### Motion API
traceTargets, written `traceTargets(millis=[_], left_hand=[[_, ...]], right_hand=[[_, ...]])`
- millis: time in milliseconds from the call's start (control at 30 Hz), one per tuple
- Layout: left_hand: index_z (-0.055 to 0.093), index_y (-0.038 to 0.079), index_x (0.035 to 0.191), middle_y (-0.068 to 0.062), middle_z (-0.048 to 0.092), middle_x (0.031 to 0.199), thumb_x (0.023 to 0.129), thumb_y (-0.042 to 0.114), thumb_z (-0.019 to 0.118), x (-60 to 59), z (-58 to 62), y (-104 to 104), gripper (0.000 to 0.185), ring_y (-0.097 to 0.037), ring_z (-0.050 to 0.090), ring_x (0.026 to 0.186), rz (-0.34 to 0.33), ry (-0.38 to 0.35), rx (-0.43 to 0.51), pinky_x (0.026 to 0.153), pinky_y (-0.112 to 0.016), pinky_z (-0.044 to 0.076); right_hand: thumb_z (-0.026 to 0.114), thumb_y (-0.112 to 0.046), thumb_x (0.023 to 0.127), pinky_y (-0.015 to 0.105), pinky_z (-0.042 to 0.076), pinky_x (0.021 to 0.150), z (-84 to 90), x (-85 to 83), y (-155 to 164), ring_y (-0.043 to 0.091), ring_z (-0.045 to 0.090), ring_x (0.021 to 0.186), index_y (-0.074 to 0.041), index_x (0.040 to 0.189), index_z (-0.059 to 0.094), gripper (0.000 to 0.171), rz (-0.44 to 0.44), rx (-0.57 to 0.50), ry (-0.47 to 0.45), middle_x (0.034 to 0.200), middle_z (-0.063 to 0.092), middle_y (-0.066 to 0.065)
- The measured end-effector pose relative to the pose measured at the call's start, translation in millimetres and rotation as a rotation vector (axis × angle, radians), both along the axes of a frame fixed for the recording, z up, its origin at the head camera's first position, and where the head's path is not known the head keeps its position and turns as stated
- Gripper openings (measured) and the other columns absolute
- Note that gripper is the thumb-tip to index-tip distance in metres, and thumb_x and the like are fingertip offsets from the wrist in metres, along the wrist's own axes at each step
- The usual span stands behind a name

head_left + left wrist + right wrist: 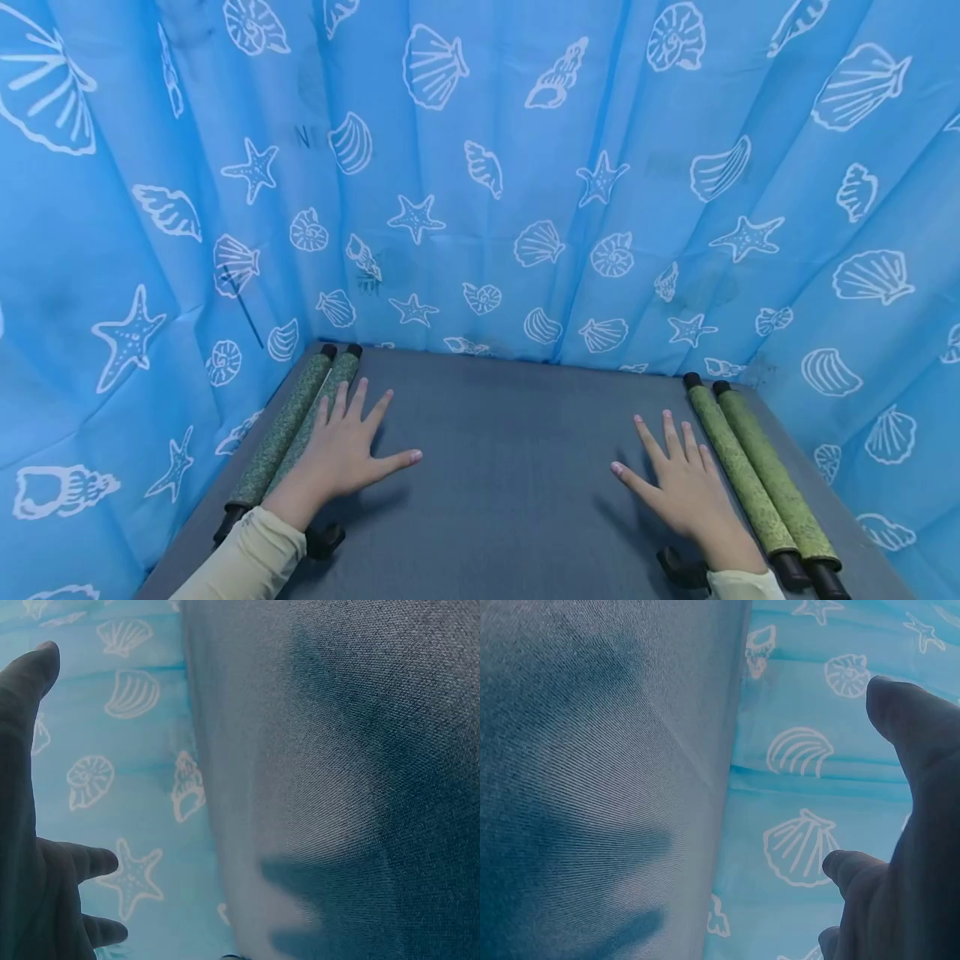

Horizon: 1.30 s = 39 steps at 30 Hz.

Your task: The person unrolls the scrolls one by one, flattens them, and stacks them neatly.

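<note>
Left hand [341, 454] flat on grey woven-cloth counter [510, 467], fingers [358, 400] straight, spread, grasping nothing; little finger side touches left green rolls [296, 425] at left edge. Right hand [686, 487] flat too, fingers released, just beside right green rolls [757, 471] at right edge. Rolls: long speckled cylinders, black end caps, long axis from near edge toward far corners
</note>
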<state>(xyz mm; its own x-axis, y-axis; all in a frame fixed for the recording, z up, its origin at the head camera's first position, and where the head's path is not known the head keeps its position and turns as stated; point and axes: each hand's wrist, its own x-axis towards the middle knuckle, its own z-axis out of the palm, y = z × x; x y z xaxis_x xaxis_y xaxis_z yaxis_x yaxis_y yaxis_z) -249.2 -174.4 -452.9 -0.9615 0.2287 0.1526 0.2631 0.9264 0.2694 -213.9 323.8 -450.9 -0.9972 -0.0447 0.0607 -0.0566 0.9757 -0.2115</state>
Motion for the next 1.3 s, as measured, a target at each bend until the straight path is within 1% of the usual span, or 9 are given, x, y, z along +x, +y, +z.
traceTargets(millis=[333, 433, 567, 667, 733, 800, 967, 1100, 1300], left_hand=[[0.026, 0.022, 0.171, -0.024, 0.009, 0.177, 0.083, 0.096, 0.047, 2.4, 2.3, 6, 0.116, -0.054, 0.0, 0.162, -0.026, -0.029, 0.008, 0.125, -0.078, 0.006], [0.026, 0.023, 0.171, -0.023, 0.009, 0.177, 0.084, 0.096, 0.047, 2.7, 2.5, 9, 0.115, -0.053, 0.0, 0.162, -0.033, -0.024, 0.006, 0.125, -0.077, 0.008], [0.028, 0.021, 0.17, -0.025, 0.01, 0.177, 0.087, 0.092, 0.051, 4.4, 2.7, 11, 0.112, -0.053, 0.001, 0.162, -0.053, -0.022, 0.015, 0.126, -0.076, 0.009], [0.03, 0.019, 0.17, -0.026, 0.012, 0.176, 0.09, 0.086, 0.055, 5.9, 0.8, 13, 0.107, -0.053, 0.003, 0.162, -0.07, -0.015, 0.017, 0.126, -0.075, 0.013], [0.033, 0.017, 0.169, -0.027, 0.016, 0.175, 0.092, 0.08, 0.059, 7.3, 0.4, 15, 0.102, -0.054, 0.009, 0.161, -0.08, -0.004, 0.017, 0.126, -0.074, 0.017], [0.037, 0.014, 0.167, -0.028, 0.024, 0.173, 0.095, 0.073, 0.063, 9.1, 0.4, 18, 0.096, -0.055, 0.02, 0.159, -0.095, 0.021, 0.008, 0.123, -0.074, 0.025], [0.05, 0.009, 0.159, -0.028, 0.047, 0.16, 0.096, 0.059, 0.071, 10.6, 1.5, 25, 0.083, -0.05, 0.051, 0.144, -0.135, 0.089, -0.012, 0.111, -0.068, 0.046], [0.053, 0.009, 0.156, -0.025, 0.055, 0.154, 0.096, 0.057, 0.073, 10.0, -2.1, 28, 0.079, -0.045, 0.058, 0.136, -0.144, 0.097, -0.02, 0.105, -0.065, 0.052], [0.054, 0.01, 0.155, -0.019, 0.061, 0.149, 0.097, 0.056, 0.072, 11.5, -9.2, 34, 0.077, -0.039, 0.063, 0.131, -0.163, 0.055, 0.012, 0.103, -0.06, 0.055]], right_hand=[[0.051, -0.075, 0.099, 0.083, 0.004, 0.119, -2.1, -2.6, 8, 0.065, -0.001, 0.155, -0.02, 0.173, 0.013, 0.1, 0.017, -0.023, -0.02, 0.174, -0.002, 0.033], [0.051, -0.074, 0.101, 0.083, 0.008, 0.118, 1.1, -2.4, 12, 0.066, 0.004, 0.154, -0.019, 0.173, 0.016, 0.097, 0.042, -0.021, -0.016, 0.173, 0.006, 0.035], [0.051, -0.072, 0.102, 0.083, 0.015, 0.117, 5.1, 0.4, 17, 0.067, 0.014, 0.152, -0.014, 0.17, 0.027, 0.093, 0.068, -0.004, 0.002, 0.169, 0.02, 0.038], [0.051, -0.071, 0.102, 0.083, 0.017, 0.116, 4.7, 2.5, 20, 0.067, 0.017, 0.151, -0.012, 0.168, 0.033, 0.09, 0.075, 0.003, 0.014, 0.167, 0.026, 0.038], [0.051, -0.071, 0.102, 0.082, 0.019, 0.116, 3.2, 3.6, 21, 0.067, 0.019, 0.151, -0.011, 0.167, 0.036, 0.089, 0.076, 0.011, 0.02, 0.166, 0.028, 0.038], [0.053, -0.071, 0.102, 0.082, 0.022, 0.115, 1.5, 5.0, 22, 0.066, 0.022, 0.15, -0.011, 0.166, 0.038, 0.089, 0.08, 0.022, 0.03, 0.165, 0.031, 0.038], [0.067, -0.061, 0.099, 0.079, 0.038, 0.106, 1.2, 10.0, 23, 0.062, 0.041, 0.142, -0.01, 0.161, 0.047, 0.083, 0.114, 0.049, 0.07, 0.158, 0.044, 0.035], [0.071, -0.053, 0.099, 0.077, 0.043, 0.102, 2.0, 12.9, 22, 0.061, 0.05, 0.135, -0.008, 0.154, 0.055, 0.074, 0.125, 0.027, 0.071, 0.153, 0.051, 0.034], [0.077, -0.043, 0.098, 0.074, 0.046, 0.101, 1.5, 18.2, 23, 0.058, 0.055, 0.13, -0.005, 0.148, 0.06, 0.066, 0.131, -0.006, 0.097, 0.148, 0.057, 0.033]])
